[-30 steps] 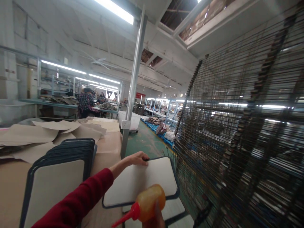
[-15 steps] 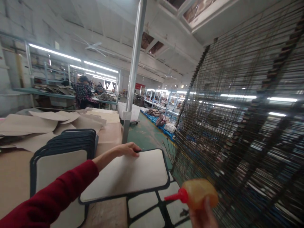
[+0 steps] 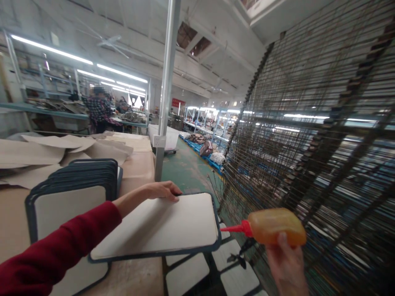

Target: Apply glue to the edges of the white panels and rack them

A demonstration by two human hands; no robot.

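Observation:
My left hand grips the far edge of a flat white panel with a dark blue rim, held level above the table corner. My right hand is closed around an amber squeeze bottle with a red nozzle, lifted beside the wire rack with the nozzle pointing left toward the panel. A fanned stack of similar panels lies on the table to the left. More white panels lie lower down under the held one.
A tall wire drying rack fills the right side, close to my right hand. A metal post rises past the table, which carries brown paper sheets. A person in a checked shirt works far back.
My right hand carried the bottle from low centre up and to the right, next to the rack. The held panel shifted left and lower in view, still gripped by my left hand.

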